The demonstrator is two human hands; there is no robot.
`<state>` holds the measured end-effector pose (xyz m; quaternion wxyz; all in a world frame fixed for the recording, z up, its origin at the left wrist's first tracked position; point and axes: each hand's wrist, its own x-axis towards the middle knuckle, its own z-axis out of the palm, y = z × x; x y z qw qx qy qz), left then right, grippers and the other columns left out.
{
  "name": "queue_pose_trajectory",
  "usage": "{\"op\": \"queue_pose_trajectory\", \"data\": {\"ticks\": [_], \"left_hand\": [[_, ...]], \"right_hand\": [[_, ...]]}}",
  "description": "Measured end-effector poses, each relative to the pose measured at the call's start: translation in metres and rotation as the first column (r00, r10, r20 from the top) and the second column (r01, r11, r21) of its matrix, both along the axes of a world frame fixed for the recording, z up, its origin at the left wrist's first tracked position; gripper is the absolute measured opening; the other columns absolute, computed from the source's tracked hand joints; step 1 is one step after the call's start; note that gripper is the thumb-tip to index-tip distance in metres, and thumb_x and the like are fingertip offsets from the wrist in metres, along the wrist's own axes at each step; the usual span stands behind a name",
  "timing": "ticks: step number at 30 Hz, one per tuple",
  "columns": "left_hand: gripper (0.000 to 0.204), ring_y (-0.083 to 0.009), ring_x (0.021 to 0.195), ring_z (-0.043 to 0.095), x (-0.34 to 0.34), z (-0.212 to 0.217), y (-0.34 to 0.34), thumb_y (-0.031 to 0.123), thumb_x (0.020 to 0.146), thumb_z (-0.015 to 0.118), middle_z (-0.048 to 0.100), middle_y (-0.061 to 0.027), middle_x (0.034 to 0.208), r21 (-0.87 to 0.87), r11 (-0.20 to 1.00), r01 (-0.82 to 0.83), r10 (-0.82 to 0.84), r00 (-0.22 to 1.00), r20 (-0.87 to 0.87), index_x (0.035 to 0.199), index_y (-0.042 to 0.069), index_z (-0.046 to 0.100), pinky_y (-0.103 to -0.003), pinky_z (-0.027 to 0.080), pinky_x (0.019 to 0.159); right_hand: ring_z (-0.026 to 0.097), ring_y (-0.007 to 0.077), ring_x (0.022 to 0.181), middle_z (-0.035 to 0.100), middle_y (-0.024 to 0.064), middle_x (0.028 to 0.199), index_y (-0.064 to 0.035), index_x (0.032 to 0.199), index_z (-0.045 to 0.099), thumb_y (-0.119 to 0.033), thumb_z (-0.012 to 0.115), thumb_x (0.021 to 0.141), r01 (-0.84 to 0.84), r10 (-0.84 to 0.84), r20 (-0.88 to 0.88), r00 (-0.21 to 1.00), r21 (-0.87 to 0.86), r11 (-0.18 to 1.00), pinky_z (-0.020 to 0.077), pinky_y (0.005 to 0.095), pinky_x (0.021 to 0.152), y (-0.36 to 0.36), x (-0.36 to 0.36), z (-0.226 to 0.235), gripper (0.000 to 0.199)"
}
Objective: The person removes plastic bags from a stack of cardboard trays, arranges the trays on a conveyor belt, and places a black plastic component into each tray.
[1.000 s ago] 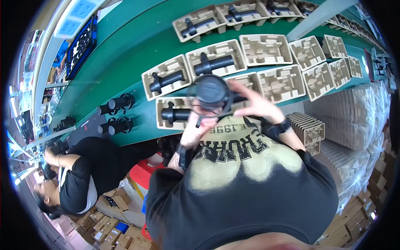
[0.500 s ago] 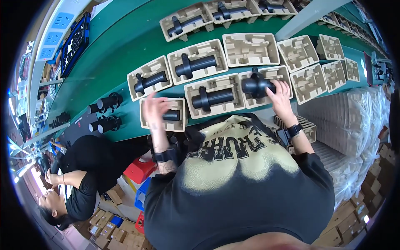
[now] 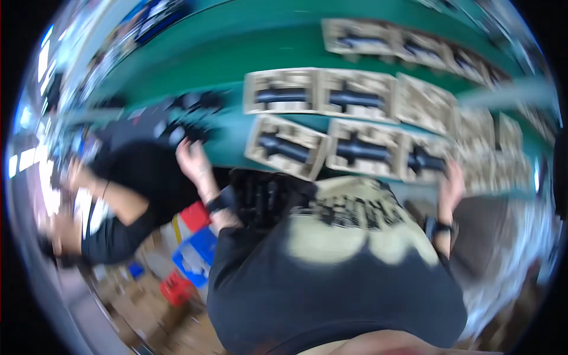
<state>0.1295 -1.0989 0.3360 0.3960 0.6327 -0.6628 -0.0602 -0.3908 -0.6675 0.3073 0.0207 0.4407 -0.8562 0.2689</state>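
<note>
My left hand (image 3: 194,163) reaches out past the table's near edge, fingers stretched and apart, close to several black cylindrical parts (image 3: 189,131). Motion blurs it; nothing shows in its grip. At the right, my right hand (image 3: 452,182) is beside the end of a black scope-like tube (image 3: 423,161) lying in a beige moulded tray. Blur hides whether its fingers touch the tube or the tray rim. Left of it, another black tube (image 3: 362,151) lies in its tray, and a third tube (image 3: 284,148) lies in a tray turned askew.
Behind are more trays with tubes, such as this tray (image 3: 251,106), and a tray without a tube (image 3: 423,109). Further trays (image 3: 494,157) stand right. A co-worker (image 3: 118,201) sits left. Red and blue plastic stools (image 3: 198,251) and cartons (image 3: 130,302) are on the floor.
The view has swung left, and the trays appear further right. My left hand has left the near-left tray and moved toward the black cylinders. My right hand stays by the right-hand tube.
</note>
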Motion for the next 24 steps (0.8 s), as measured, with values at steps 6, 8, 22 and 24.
{"op": "queue_pose_trajectory", "data": {"ticks": [6,8,22,24], "left_hand": [[0.068,-0.0392,0.118,0.043,0.013,-0.033,-0.071,0.036,0.070,0.077,0.051,-0.0213,0.124,-0.018,1.000,0.002,0.004,0.950,0.313,0.127,0.009,0.052,-0.045,0.040,0.096],[0.066,-0.0388,0.119,0.041,0.023,-0.038,-0.076,0.035,0.070,0.076,0.050,-0.0208,0.124,0.011,0.997,-0.074,0.068,0.954,0.293,0.126,0.009,0.053,-0.046,0.040,0.096],[0.045,-0.0319,0.106,0.047,0.085,-0.041,-0.094,0.025,0.068,0.075,0.059,-0.0130,0.100,0.042,0.999,0.026,-0.037,0.956,0.291,0.109,0.010,0.062,-0.043,0.038,0.091],[0.046,-0.0333,0.105,0.045,0.090,-0.056,-0.089,0.023,0.071,0.076,0.057,-0.0163,0.097,0.048,0.998,-0.032,0.022,0.979,0.203,0.111,0.007,0.060,-0.043,0.041,0.088]], "right_hand": [[0.057,0.0216,0.111,0.062,0.0111,0.115,-0.0020,0.121,0.058,-0.003,0.053,0.087,-0.312,0.452,0.472,0.757,-0.347,0.884,0.0428,0.0330,0.096,-0.228,0.136,0.089,0.034],[0.059,0.0180,0.104,0.062,0.0099,0.109,-0.0036,0.123,0.057,-0.004,0.056,0.086,-0.712,0.762,0.545,0.349,-0.374,0.594,0.0455,0.0297,0.091,-0.325,0.201,0.133,0.037],[0.051,0.0305,0.104,0.050,0.0110,0.114,-0.0156,0.113,0.056,-0.004,0.069,0.072,-0.966,0.963,0.082,0.258,0.045,0.255,0.0448,0.0385,0.091,-0.570,0.347,-0.014,0.045],[0.053,0.0272,0.101,0.052,0.0100,0.105,-0.0143,0.109,0.056,-0.010,0.073,0.072,-0.816,0.900,0.329,0.287,-0.408,0.410,0.0458,0.0363,0.086,-0.515,0.310,0.027,0.042]]}}
